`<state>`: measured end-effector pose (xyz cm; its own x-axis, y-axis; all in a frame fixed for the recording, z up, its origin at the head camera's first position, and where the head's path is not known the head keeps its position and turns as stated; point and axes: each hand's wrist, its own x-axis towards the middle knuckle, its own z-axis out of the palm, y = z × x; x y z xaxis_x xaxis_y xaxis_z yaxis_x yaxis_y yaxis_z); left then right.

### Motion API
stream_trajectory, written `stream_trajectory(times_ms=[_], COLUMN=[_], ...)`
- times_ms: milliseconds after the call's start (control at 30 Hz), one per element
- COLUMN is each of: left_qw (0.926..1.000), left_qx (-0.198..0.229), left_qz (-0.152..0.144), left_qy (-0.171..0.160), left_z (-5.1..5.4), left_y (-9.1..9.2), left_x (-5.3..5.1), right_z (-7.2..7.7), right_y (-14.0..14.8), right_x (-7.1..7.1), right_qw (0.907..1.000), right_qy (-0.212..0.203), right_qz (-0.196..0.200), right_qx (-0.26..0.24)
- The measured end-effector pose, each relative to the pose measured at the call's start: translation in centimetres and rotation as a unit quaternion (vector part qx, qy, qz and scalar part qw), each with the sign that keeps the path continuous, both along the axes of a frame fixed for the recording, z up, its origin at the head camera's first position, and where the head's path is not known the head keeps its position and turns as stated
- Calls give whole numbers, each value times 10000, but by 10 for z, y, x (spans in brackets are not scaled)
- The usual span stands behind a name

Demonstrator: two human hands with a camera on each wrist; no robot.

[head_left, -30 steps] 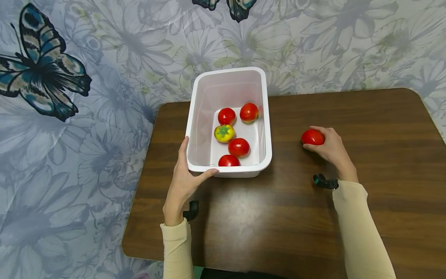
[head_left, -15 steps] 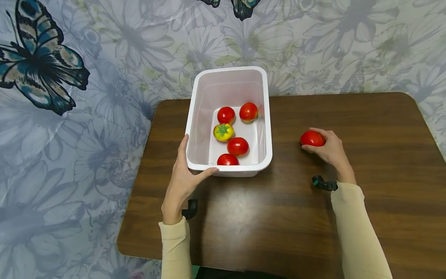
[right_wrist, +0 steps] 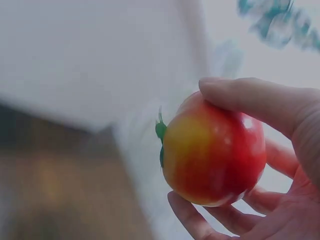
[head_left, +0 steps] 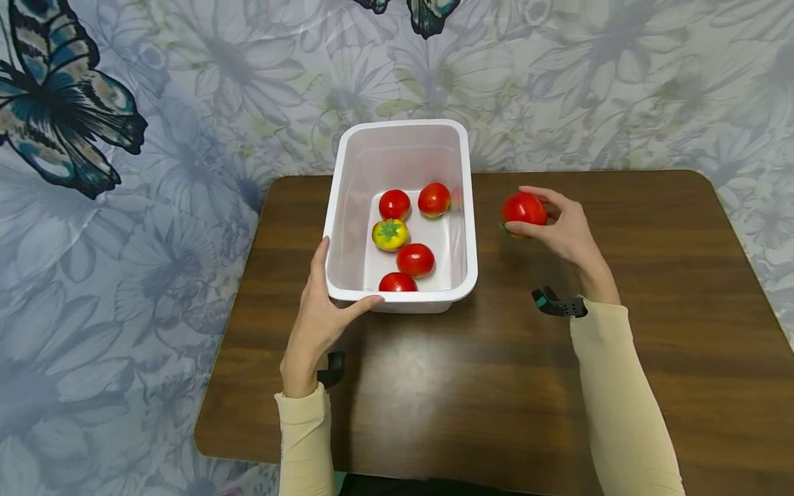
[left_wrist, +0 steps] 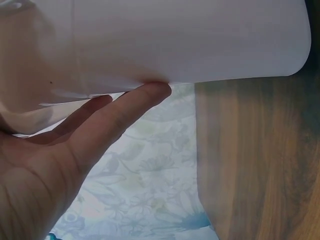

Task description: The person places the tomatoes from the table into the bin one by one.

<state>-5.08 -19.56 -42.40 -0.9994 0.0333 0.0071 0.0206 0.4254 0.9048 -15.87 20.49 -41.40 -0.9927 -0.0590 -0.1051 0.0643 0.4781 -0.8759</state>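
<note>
My right hand (head_left: 567,231) holds a red tomato (head_left: 523,209) above the table, to the right of a white plastic bin (head_left: 463,275). In the right wrist view, thumb and fingers go round this tomato (right_wrist: 215,150), which has a yellowish patch and a green stem. My left hand (head_left: 316,324) rests against the bin's near-left corner, thumb along the front rim and fingers along the left side. Its fairly straight fingers touch the wall in the left wrist view. Inside the bin lie several red tomatoes (head_left: 415,260) and a yellow one (head_left: 390,235) with a green top.
The bin stands on a brown wooden table (head_left: 422,399), close to its far edge. Behind and to the left hangs a floral wall covering (head_left: 205,89) with a large butterfly (head_left: 62,103). Dark straps (head_left: 558,303) sit at both wrists.
My right hand has lifted the tomato off the table and carried it left and away from me, toward the bin. The left hand stays at the bin's corner; the view has shifted slightly.
</note>
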Motion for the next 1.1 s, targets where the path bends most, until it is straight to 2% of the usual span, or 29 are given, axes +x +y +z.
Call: stream_trajectory(times_ms=[100, 200, 267, 367, 467, 667, 900, 1100], left_qw=[10000, 10000, 10000, 10000, 10000, 9997, 9997, 9998], left_qx=[1, -5, -31, -28, -52, -221, -236, -142], left_qz=[13, 22, 33, 36, 31, 111, 86, 41], left_qy=[15, 27, 11, -19, -19, 33, 57, 112], left_z=[-1, -2, -2, -3, -4, -3, -4, -3], left_y=[0, 1, 2, 6, 10, 11, 11, 12], left_x=[-1, -2, -2, -3, -5, -7, -7, -8], right_z=[32, 62, 77, 91, 98, 102, 100, 99], right_y=[-24, -51, -68, -90, -105, -119, -123, -120], right_x=[-6, -12, -17, -26, -31, -39, -43, -43], right_qw=[9984, 9954, 9935, 9900, 9868, 9838, 9843, 9819], right_qy=[471, 751, 837, 997, 1098, 1179, 1091, 1127], right_qz=[92, 300, 485, 743, 959, 1164, 1305, 1428], right_qx=[-284, -505, -604, -665, -701, -687, -468, -518])
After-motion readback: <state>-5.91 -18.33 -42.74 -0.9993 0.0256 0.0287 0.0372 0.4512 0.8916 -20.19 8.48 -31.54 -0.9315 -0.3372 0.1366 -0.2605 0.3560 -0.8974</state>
